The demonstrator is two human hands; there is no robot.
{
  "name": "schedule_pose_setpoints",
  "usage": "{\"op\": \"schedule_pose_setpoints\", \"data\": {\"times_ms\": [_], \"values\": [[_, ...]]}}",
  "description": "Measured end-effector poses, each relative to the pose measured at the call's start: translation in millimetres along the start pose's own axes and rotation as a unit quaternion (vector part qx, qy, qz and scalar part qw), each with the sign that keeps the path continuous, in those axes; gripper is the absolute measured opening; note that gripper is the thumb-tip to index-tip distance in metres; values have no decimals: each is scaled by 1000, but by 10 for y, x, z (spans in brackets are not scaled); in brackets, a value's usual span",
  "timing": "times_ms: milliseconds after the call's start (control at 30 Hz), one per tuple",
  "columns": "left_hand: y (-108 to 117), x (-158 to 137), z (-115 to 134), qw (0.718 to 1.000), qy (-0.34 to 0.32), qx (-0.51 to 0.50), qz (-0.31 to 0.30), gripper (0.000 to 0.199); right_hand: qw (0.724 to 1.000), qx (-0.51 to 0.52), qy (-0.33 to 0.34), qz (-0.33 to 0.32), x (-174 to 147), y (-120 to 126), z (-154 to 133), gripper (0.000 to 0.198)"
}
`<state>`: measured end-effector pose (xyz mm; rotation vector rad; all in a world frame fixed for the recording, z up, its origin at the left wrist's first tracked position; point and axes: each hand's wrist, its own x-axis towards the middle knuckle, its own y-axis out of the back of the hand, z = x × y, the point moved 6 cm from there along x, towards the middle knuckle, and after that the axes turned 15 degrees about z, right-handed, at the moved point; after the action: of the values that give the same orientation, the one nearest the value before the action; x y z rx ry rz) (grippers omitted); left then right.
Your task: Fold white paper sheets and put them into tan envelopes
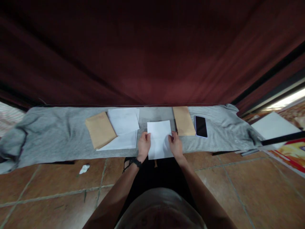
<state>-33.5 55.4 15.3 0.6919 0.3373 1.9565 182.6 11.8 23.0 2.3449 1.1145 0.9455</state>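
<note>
A sheet of white paper [159,141] is held upright-facing in front of me, over the near edge of the cloth-covered surface. My left hand [144,144] pinches its left edge, with a dark watch on that wrist. On the opposite edge, my right hand [175,144] grips the same sheet between thumb and fingers. Just beyond the right hand lies a brown envelope [184,122]. To the left are loose white sheets [124,119], partly overlapped by brown envelopes [100,130].
A phone [201,126] with a dark screen rests right of the single envelope. Grey cloth [59,133] covers the long narrow surface, backed by a dark red curtain [152,57]. A crumpled white scrap [84,169] lies on the tiled floor [214,184].
</note>
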Motion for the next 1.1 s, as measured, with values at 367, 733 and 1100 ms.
{"op": "schedule_pose_setpoints", "data": {"times_ms": [367,733,1100], "values": [[-144,-42,67,980,-43,186,-50,34,962,-120,226,-92,-358,-561,-460,52],[-162,-47,59,969,-61,230,-68,35,960,-153,223,-71,-303,-515,-302,56],[-86,-36,246,933,-41,334,-129,36,957,-184,222,-35,-271,-184,0,60]]}}
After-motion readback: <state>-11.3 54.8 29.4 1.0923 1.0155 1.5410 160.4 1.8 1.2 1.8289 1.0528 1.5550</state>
